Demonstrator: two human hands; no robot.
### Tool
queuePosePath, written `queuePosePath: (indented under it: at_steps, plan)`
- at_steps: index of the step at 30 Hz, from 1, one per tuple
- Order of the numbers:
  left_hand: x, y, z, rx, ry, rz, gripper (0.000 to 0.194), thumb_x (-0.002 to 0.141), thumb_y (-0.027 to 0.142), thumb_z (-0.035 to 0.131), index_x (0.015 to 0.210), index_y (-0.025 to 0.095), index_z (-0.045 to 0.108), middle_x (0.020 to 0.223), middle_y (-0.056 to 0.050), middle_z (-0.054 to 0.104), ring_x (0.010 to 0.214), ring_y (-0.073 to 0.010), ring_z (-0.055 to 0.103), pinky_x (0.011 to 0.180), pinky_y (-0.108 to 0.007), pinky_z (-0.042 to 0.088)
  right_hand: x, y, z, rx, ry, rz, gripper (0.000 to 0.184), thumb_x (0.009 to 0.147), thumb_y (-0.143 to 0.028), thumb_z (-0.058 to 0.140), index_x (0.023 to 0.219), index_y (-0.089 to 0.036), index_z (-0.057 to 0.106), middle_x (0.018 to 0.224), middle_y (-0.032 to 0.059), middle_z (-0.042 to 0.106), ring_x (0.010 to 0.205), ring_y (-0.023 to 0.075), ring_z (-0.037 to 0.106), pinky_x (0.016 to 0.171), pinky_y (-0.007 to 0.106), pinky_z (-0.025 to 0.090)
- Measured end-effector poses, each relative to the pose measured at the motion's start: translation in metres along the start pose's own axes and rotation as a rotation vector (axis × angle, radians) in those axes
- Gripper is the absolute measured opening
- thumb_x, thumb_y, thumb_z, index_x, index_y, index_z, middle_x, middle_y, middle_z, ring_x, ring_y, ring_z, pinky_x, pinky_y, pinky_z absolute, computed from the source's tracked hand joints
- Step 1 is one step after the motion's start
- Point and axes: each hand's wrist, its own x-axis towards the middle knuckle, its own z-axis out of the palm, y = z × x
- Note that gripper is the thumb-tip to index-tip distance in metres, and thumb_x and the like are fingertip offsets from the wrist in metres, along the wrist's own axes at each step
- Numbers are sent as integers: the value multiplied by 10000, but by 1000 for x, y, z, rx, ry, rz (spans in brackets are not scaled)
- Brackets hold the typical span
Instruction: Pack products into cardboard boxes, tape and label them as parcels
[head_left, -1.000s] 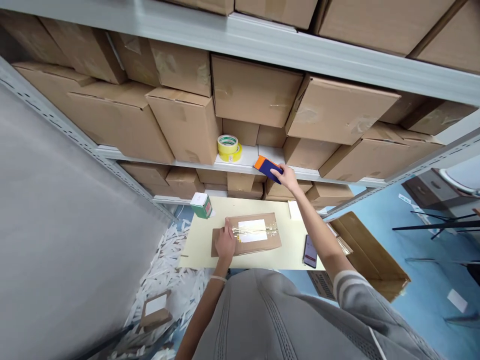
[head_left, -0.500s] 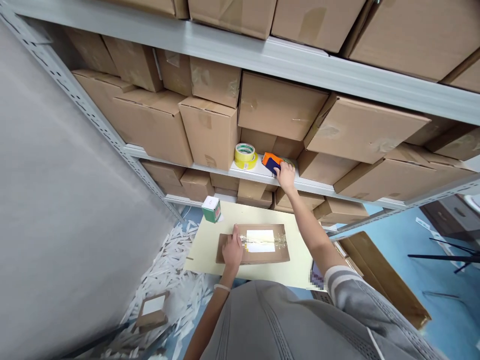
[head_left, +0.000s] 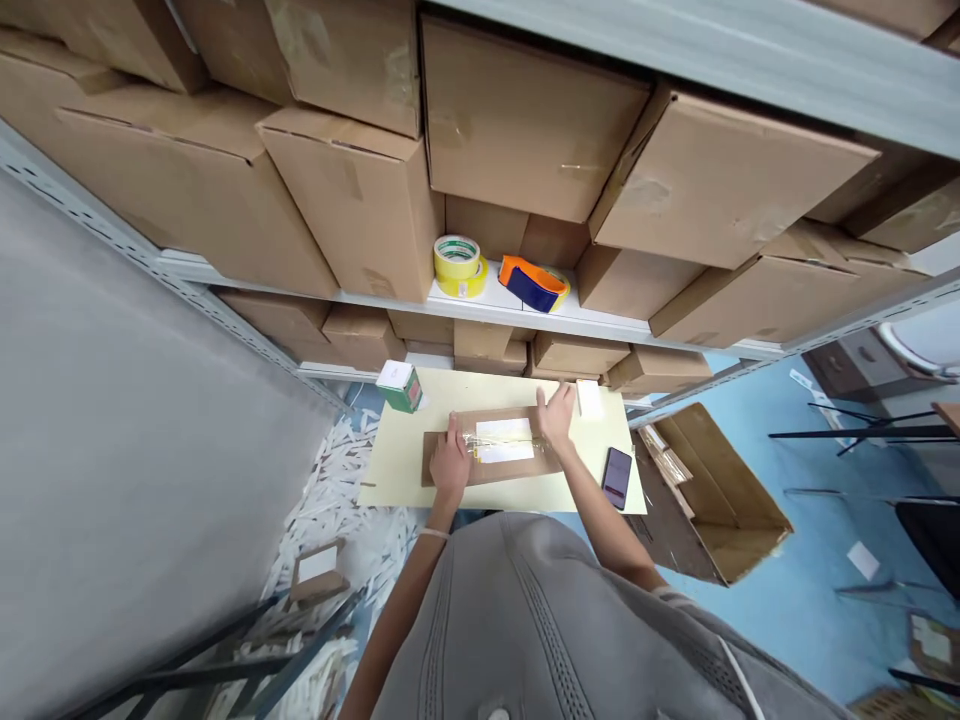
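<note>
A flat brown cardboard parcel (head_left: 491, 476) with a white label and clear tape across it lies on a pale yellow table (head_left: 397, 475). My left hand (head_left: 450, 463) rests flat on the parcel's left part, fingers stretched out. My right hand (head_left: 556, 417) lies on the parcel's right end, fingers spread. On the shelf (head_left: 570, 322) above and behind the table sits an orange and blue tape dispenser (head_left: 532, 283), with no hand on it, next to two stacked yellow tape rolls (head_left: 458, 267).
A small green and white box (head_left: 400, 386) stands at the table's far left corner, a white pad (head_left: 589, 398) at the far right, a dark phone (head_left: 617, 475) at the right edge. Cardboard boxes fill the shelves. White paper strips litter the floor on the left; an open carton (head_left: 731, 505) lies on the right.
My right hand let go of the tape dispenser on the shelf and came down onto the parcel's right end. My left hand stayed on the parcel.
</note>
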Motion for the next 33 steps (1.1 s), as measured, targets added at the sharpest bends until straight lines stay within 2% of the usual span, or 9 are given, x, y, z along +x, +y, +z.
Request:
queuePosePath:
  at_steps: [1,4,10,14,20,23,26,29,33]
  plan:
    - [1,-1,0,-31,-3,-16,579,995,382,225,1545,234,119,1169,-138,627,934,-230,641,726,-296,459,-19,17,8,7,-146,128,598,956,-529,288,1374,-106,351,1358,237,457,1252,322,452,983,430,363]
    - [4,-4,3,-142,-15,-66,636,985,414,248,1548,195,49,1236,-152,619,978,-248,646,756,-314,476,-49,52,22,29,-292,235,559,962,-553,231,1284,-158,459,1196,187,617,1062,307,605,886,404,423]
    - [11,-12,12,-338,-46,-63,649,973,461,267,1509,96,239,1113,-188,681,998,-272,661,890,-376,470,-35,66,26,85,-308,338,708,951,-616,75,1080,-191,626,1075,176,685,1064,303,618,901,383,414]
    - [14,-11,14,-393,-10,-66,592,979,442,251,1453,106,363,1153,-175,669,1123,-250,617,980,-358,432,-27,67,28,113,-338,370,746,946,-631,73,1113,-174,639,1110,192,673,1091,320,603,920,422,410]
    - [13,-7,14,-372,-29,-70,579,983,428,238,1444,102,366,1207,-205,642,1140,-278,610,970,-407,442,-21,68,27,172,-367,385,736,950,-633,112,1163,-163,637,1155,192,660,1137,320,582,957,445,398]
    - [10,-8,12,-458,-59,-127,560,975,456,273,1408,130,414,1245,-179,630,1198,-268,574,1003,-407,423,-28,71,20,210,-366,383,754,949,-632,109,1182,-150,640,1177,191,658,1142,314,586,964,436,404]
    - [7,-11,4,-560,-77,-159,562,971,514,228,1237,153,566,1194,-147,660,1170,-249,592,989,-388,446,-45,78,8,304,-338,374,784,921,-685,138,1192,-153,645,1207,163,658,1173,292,576,992,404,402]
    - [4,-10,-7,-777,-126,-147,678,962,565,114,1091,141,627,1090,-138,696,1031,-227,656,912,-377,503,-62,87,-10,608,-230,382,774,827,-786,303,1102,-173,685,1173,129,680,1165,285,583,992,375,418]
    - [6,-4,-23,-1104,-87,-202,698,921,661,162,1090,148,603,1119,-143,674,996,-200,663,891,-349,518,-61,88,-44,949,-122,349,700,795,-803,335,905,-212,693,995,92,725,1006,259,653,888,355,482]
